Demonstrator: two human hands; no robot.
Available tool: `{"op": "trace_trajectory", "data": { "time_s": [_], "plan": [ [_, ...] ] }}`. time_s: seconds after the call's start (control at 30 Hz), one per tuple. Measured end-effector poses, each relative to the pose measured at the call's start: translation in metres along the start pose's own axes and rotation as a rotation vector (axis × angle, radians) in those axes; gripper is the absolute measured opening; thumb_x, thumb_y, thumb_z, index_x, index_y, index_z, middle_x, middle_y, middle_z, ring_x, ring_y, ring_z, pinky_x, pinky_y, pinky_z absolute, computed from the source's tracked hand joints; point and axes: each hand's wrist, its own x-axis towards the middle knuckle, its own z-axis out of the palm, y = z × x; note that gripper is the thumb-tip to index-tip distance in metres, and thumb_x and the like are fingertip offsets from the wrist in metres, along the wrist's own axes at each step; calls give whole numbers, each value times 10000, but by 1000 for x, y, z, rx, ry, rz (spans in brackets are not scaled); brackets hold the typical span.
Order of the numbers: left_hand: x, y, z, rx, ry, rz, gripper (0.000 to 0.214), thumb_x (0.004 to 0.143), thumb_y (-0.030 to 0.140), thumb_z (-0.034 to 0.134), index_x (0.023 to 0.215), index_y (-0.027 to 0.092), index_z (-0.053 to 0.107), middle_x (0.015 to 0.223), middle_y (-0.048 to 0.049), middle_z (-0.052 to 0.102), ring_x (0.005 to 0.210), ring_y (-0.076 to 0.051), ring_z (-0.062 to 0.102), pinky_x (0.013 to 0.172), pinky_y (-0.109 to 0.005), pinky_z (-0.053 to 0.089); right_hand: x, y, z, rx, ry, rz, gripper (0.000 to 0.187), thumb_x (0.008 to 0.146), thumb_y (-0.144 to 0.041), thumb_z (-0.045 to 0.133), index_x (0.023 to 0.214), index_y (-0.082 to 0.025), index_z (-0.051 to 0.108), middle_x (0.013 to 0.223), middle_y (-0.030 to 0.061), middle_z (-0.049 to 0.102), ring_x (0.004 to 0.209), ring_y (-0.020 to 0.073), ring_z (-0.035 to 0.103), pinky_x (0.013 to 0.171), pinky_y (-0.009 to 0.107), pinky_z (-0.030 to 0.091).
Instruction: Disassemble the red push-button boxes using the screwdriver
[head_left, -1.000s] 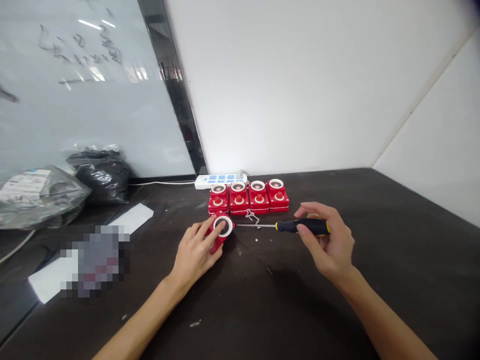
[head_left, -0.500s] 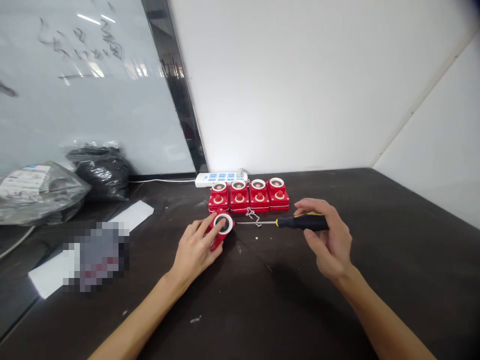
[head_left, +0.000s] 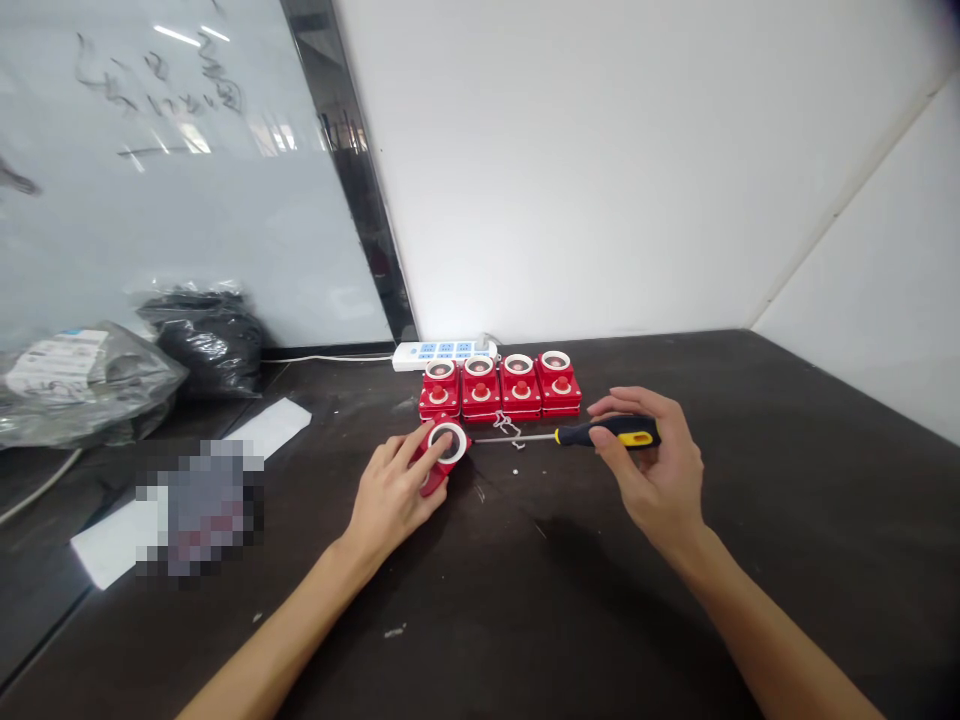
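My left hand (head_left: pixel 391 492) grips a red button box (head_left: pixel 442 452) with a white ring on top, holding it tilted on the dark table (head_left: pixel 570 590). My right hand (head_left: pixel 654 470) is closed on the black and yellow handle of a screwdriver (head_left: pixel 592 436). The thin shaft lies almost level and its tip touches the right side of the held box. Just behind, several matching red button boxes (head_left: pixel 500 384) stand side by side in a row. A small bent wire piece (head_left: pixel 508 428) lies under the shaft.
A white power strip (head_left: pixel 444 352) with its cable lies against the wall behind the row. Black and grey plastic bags (head_left: pixel 135 372) sit at the far left below a glass board. White paper (head_left: pixel 195 478) and a blurred patch lie at the left.
The fingers of my right hand have shifted on the handle, which has turned so its yellow part faces up. The left hand and the box stay in place. The view tilted down slightly.
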Motion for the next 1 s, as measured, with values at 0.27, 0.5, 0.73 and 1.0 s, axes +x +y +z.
{"op": "trace_trajectory", "data": {
  "time_s": [0.27,0.5,0.73,1.0],
  "plan": [
    [0,0,0,-21,-3,-11,466,831,235,640,1293,220,574,1338,-103,588,999,-270,573,868,-418,492,-3,-2,3,133,10,157,368,837,-215,659,1187,-249,546,1009,24,647,637,144,665,576,321,604],
    [3,1,-2,-35,-3,-26,438,840,250,626,1274,219,581,1317,-110,601,988,-269,584,853,-418,501,-2,2,-2,204,-25,114,433,800,-207,651,1215,-233,530,1058,64,656,976,245,655,795,412,576],
    [1,1,-1,-47,-14,-33,456,842,245,614,1295,230,572,1336,-107,590,1004,-276,584,871,-431,496,-2,2,4,226,48,217,227,883,-273,611,1099,-218,570,934,31,668,513,109,594,442,259,487],
    [1,1,-1,-47,-17,-42,450,844,241,618,1292,231,577,1346,-101,584,996,-273,579,878,-434,493,-2,-1,2,219,19,145,321,846,-245,640,1157,-228,561,1029,54,655,716,165,655,545,296,549]
  ]
}}
